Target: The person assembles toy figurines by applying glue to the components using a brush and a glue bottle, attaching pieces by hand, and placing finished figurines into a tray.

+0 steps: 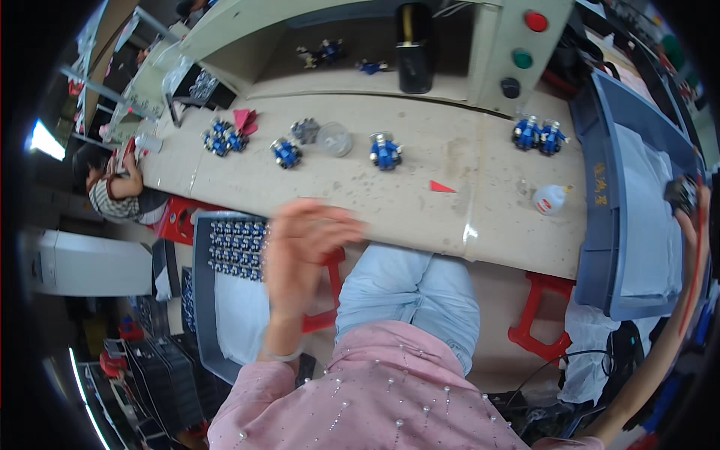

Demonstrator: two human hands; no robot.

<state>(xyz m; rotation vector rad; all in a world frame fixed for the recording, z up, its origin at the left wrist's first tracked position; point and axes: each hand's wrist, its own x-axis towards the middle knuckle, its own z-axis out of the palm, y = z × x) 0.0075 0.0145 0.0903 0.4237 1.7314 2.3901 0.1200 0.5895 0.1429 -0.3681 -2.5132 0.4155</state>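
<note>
Head camera shows the left hand (300, 251) raised near the front edge of the bench (390, 206); it is blurred, but its grip looks loose and wide, with nothing seen in it. The right hand (691, 225) is stretched far to the right, its grip closed on a small dark piece (681, 193) by the outer side of a blue-grey bin (598, 191). The exact form of this piece I cannot tell. On the bench, one blue toy figure (386, 152) stands near the middle, and a pair of blue figures (540, 136) is near this bin, behind a white bottle (550, 199). At left, a second bin (204, 315) contains rows of small figures (236, 247).
</note>
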